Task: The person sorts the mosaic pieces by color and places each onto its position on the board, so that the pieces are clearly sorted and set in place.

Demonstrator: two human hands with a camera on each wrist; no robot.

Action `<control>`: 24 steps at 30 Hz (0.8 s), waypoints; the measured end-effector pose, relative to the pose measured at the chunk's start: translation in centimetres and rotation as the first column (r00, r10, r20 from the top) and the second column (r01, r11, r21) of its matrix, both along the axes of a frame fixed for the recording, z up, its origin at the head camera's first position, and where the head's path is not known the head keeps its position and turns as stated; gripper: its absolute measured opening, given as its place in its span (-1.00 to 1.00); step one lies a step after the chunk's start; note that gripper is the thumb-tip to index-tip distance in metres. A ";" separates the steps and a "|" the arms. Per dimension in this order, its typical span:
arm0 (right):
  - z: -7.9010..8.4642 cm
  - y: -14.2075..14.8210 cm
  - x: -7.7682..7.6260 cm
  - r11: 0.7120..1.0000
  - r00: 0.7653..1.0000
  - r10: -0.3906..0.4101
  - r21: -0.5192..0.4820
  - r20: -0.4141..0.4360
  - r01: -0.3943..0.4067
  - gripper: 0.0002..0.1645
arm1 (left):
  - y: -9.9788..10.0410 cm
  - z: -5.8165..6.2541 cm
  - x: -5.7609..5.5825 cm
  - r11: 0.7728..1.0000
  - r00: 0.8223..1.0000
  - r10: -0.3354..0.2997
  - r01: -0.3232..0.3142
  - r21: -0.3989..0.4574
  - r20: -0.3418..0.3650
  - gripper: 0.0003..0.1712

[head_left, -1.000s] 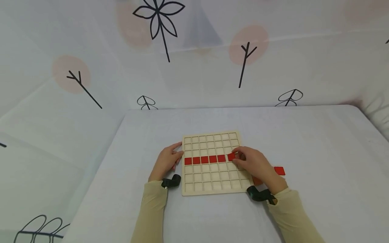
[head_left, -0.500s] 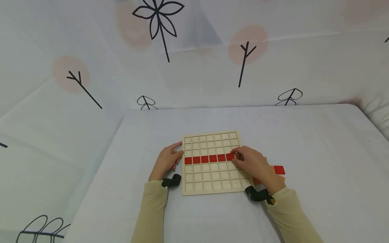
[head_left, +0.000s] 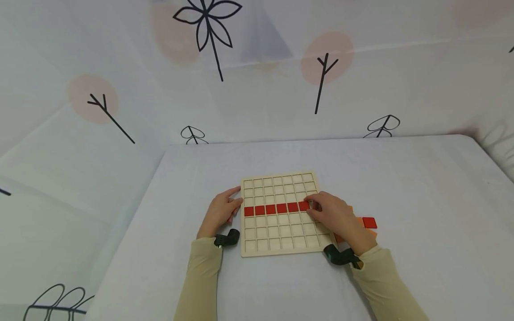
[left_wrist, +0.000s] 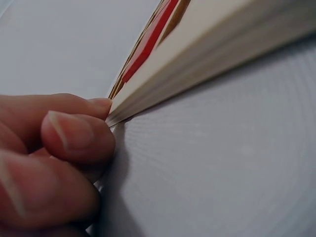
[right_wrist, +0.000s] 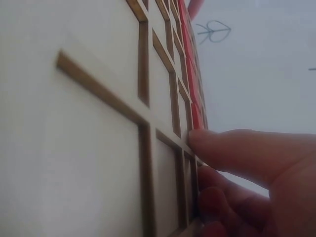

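A pale wooden grid board [head_left: 273, 231] lies on the white table, with red square tiles [head_left: 271, 209] in a row across its middle. My left hand [head_left: 218, 211] touches the board's left edge with its fingertips, which the left wrist view shows against the board's side [left_wrist: 182, 74]. At the right end of the row, the thumb and finger of my right hand [head_left: 335, 216] pinch the last red tile [head_left: 304, 206], which sits in its cell. In the right wrist view the thumb [right_wrist: 232, 148] meets that tile, and the other fingers curl below it.
Beyond the board's right edge, partly hidden by my right hand and wrist, lie loose orange tiles [head_left: 374, 233] and a loose red tile [head_left: 369, 222]. A printed cloth [head_left: 265, 98] hangs behind the table.
The last red tile has moved slightly left and gone from tilted to flat in line with the row, my right hand moving with it. My left hand has stayed at the board's edge.
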State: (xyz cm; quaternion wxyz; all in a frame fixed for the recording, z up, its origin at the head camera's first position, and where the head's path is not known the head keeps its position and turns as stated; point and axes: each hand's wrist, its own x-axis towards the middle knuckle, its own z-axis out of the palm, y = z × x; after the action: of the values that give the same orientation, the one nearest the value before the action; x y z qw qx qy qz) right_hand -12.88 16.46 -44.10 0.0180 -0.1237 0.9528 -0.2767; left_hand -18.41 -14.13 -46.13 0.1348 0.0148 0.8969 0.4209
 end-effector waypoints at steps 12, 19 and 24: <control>0.3 0.2 0.0 0.999 1.000 0.016 -0.030 0.012 -0.016 -0.62 | 0.0 0.2 0.1 1.000 1.000 0.008 -0.009 0.025 0.014 -0.45; 0.5 0.6 0.2 0.998 0.998 0.029 -0.059 0.047 -0.027 -0.63 | 0.1 0.2 0.1 1.000 1.000 -0.001 0.001 0.025 0.010 -0.45; 0.9 0.8 0.1 0.997 0.995 0.053 -0.069 0.085 -0.047 -0.64 | 0.1 0.2 0.1 1.000 1.000 0.003 -0.003 0.014 0.006 -0.45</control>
State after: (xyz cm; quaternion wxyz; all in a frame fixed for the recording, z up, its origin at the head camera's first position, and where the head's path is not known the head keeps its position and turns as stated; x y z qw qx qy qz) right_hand -12.74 17.24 -43.24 0.0619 -0.1358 0.9380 -0.3129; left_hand -18.30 -14.01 -45.90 0.1367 0.0134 0.8936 0.4274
